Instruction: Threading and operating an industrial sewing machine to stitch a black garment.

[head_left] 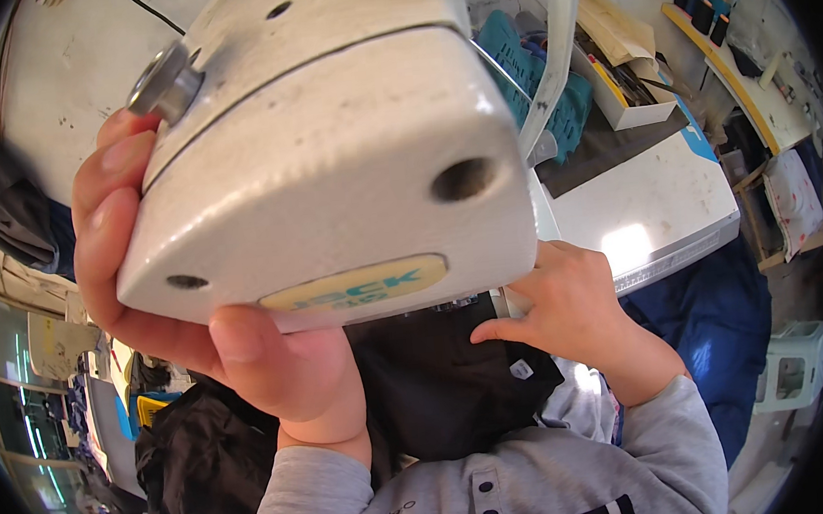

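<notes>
Sewing machine head: off-white painted metal, chipped and grimy, seen from close above so that it fills the upper middle of the view; its rounded end faces the camera, its long axis runs away from the person toward the far wall, and a pale yellow label sits on the lower edge of that end. A silver knob projects at its upper left. Left hand: wrapped around the left end of the machine head, fingers curled up its side and thumb pressed against the lower edge beside the label, so the hand is clamped on the casing. Right hand: lower and to the right, just under the machine head's right corner, fingers drawn loosely together and resting on black fabric; whether they pinch it cannot be told. The fabric lies beneath the machine head, between the two hands, nearer the right one, and spreads down toward the person's grey sleeves; it is dark, matt and creased, with a small white tag near the right hand. White tabletop extends to the right; beyond it a teal basket and a tray of tools. Blue cloth hangs below the tabletop edge.
</notes>
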Demonstrator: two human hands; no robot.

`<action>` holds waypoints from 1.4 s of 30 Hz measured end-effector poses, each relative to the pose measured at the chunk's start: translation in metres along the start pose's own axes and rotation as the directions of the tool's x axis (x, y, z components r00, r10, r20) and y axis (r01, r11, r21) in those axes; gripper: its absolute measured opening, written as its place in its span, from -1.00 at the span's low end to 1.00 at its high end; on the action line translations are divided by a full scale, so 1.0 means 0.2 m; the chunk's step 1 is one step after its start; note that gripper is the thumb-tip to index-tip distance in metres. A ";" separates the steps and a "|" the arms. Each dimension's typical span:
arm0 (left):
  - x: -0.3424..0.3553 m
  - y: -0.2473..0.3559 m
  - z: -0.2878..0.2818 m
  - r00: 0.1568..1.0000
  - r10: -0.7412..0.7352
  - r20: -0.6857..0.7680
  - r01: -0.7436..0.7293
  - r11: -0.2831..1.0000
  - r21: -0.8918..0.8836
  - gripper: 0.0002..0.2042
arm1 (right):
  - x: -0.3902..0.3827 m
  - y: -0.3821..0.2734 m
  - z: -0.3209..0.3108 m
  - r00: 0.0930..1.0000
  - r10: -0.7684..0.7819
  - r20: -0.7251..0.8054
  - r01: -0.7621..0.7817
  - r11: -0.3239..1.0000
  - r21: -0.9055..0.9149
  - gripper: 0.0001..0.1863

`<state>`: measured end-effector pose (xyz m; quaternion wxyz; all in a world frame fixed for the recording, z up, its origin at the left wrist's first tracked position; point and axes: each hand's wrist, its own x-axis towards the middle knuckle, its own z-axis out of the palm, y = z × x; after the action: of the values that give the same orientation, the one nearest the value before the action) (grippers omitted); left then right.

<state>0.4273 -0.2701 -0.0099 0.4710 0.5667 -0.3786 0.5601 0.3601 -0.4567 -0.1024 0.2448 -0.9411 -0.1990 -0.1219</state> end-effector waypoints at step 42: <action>0.00 -0.04 -0.02 0.999 -0.043 -0.009 0.042 0.993 -0.107 -0.55 | -0.45 0.05 0.32 0.997 0.070 0.031 -0.076 0.936 0.345 -0.51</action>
<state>0.4331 -0.2650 -0.0108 0.5143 0.5456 -0.3932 0.5321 0.2925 -0.4608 -0.1904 0.4087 -0.8913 -0.1845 -0.0673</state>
